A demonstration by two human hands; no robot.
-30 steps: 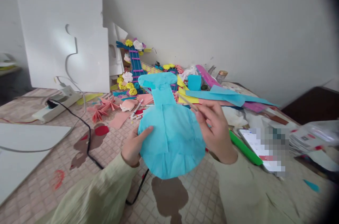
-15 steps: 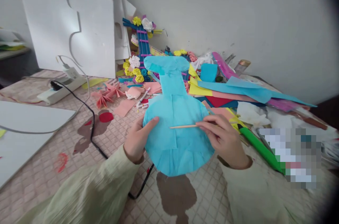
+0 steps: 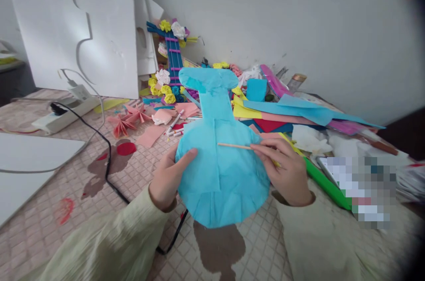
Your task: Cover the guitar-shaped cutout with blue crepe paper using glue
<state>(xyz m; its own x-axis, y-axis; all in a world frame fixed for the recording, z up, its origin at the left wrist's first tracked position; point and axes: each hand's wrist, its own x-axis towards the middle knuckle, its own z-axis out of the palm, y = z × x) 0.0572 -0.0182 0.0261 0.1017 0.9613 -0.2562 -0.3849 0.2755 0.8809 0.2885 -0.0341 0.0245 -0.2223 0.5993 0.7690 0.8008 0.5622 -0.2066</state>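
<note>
A light blue paper-covered shape (image 3: 199, 170) with a round body, a neck and a wide top is held up over the table. My left hand (image 3: 171, 175) grips its left edge, thumb on the front. In my right hand (image 3: 282, 166) a thin wooden stick (image 3: 234, 145) is pinched between thumb and fingers, lying nearly level across the upper part of the round body. The right hand's lower fingers are beside the shape's right edge; whether they hold it too is hard to tell.
Behind stands a dark blue model (image 3: 174, 57) with paper flowers. White boards (image 3: 109, 51) and a power strip (image 3: 64, 115) are at the left. Pink paper stars (image 3: 122, 125) and markers (image 3: 175, 124) lie nearby. Coloured paper (image 3: 299, 110) and a green roll (image 3: 327, 183) are at the right.
The stick in my right hand has moved up the blue shape and slightly right. The table and background have shifted a little left in view.
</note>
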